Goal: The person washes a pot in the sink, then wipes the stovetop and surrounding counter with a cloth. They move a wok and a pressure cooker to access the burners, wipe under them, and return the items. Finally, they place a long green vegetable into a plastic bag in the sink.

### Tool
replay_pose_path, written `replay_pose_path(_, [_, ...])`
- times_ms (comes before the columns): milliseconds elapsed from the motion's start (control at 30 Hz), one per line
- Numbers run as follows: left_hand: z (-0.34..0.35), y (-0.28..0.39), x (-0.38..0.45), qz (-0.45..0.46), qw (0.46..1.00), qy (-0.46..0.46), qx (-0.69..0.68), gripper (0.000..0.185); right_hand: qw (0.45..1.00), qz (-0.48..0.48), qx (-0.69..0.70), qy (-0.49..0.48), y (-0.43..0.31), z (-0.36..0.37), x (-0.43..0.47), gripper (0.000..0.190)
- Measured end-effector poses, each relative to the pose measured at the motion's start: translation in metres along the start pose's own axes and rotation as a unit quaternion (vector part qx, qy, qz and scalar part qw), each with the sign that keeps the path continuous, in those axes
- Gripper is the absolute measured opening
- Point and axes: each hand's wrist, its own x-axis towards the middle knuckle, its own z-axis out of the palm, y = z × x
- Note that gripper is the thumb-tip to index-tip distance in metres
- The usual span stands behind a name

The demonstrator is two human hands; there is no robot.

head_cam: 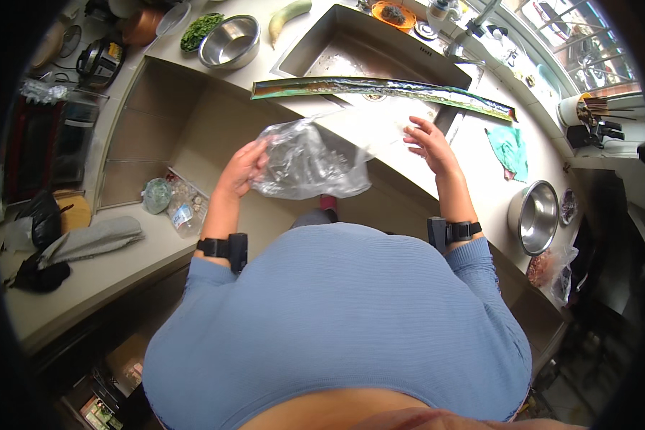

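My left hand (247, 167) grips a clear, crumpled plastic bag (312, 161) by its left side. The bag hangs in front of my body, just short of the counter's front edge. Over the bright counter, to the right of the bag, is my right hand (429, 144) with its fingers apart and nothing plainly in them. A long, narrow, shiny strip with green edges (381, 88) lies across the near side of the sink (376, 40). Both wrists wear black straps with small boxes.
A steel bowl (230, 42), chopped greens (201, 29) and a pale, long vegetable (287, 17) sit left of the sink. Rightward lie a green cloth (508, 150), another steel bowl (533, 217) and bagged minced meat (542, 269). Plastic bottles (185, 212) occupy the left counter.
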Motion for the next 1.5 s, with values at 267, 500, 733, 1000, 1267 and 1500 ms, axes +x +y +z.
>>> replay_pose_path(267, [-0.064,0.028,0.007,-0.005,0.988,0.130,-0.088,0.031,0.690,-0.158,-0.702,0.080,-0.030,-0.008,0.115,0.088])
replay_pose_path(500, [-0.072,0.044,-0.019,0.022,0.964,0.257,-0.057,0.033,0.611,-0.166,-0.770,-0.080,-0.034,0.003,0.194,0.090])
replay_pose_path(733, [-0.072,0.053,-0.020,0.069,0.913,0.401,-0.030,0.030,0.644,-0.166,-0.734,-0.138,-0.026,-0.004,0.224,0.068])
replay_pose_path(1000, [-0.064,0.080,-0.010,0.113,0.911,0.395,-0.029,0.034,0.649,-0.235,-0.704,-0.168,-0.043,-0.018,0.204,0.065])
replay_pose_path(1267, [-0.028,0.133,0.002,0.165,0.923,0.347,-0.008,0.029,0.679,-0.259,-0.671,-0.149,-0.108,-0.050,0.162,0.066])
replay_pose_path(1500, [0.018,0.179,0.048,0.195,0.950,0.240,0.046,0.027,0.654,-0.247,-0.700,-0.143,-0.155,-0.064,0.119,0.072])
